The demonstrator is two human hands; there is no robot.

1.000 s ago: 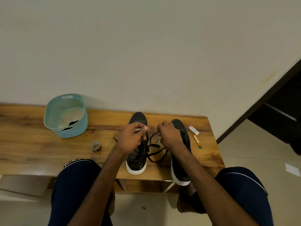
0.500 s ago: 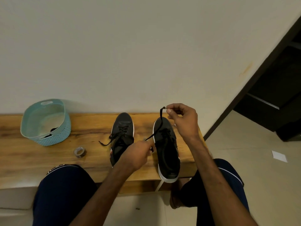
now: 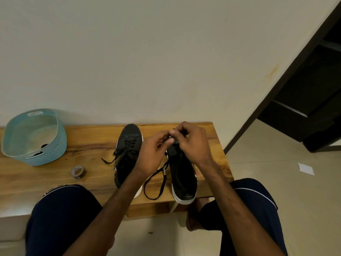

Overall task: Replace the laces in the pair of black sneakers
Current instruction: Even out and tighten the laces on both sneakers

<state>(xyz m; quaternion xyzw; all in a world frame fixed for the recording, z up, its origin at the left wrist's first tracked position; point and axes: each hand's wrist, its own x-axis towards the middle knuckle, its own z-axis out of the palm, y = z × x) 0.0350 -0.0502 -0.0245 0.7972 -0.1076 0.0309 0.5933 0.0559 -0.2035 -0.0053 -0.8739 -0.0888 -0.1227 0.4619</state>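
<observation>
Two black sneakers with white soles stand side by side on the wooden bench [image 3: 92, 145]. The left sneaker [image 3: 128, 150] is laced, with a loose lace end trailing to its left. Over the toe end of the right sneaker [image 3: 181, 174], my left hand [image 3: 154, 154] and my right hand [image 3: 191, 143] meet and pinch a black lace [image 3: 156, 182]. The rest of that lace hangs in a loop on the bench between the two shoes. My hands hide the right sneaker's front eyelets.
A light blue basket [image 3: 36, 137] with something dark inside stands at the bench's left. A small roll of tape [image 3: 78, 171] lies in front of it. The wall runs behind the bench. My knees sit below its front edge. A dark doorway opens at right.
My right hand, which held the lace end raised above the right sneaker, has come down to its toe. My left hand has moved up to meet it. The lace now hangs slack.
</observation>
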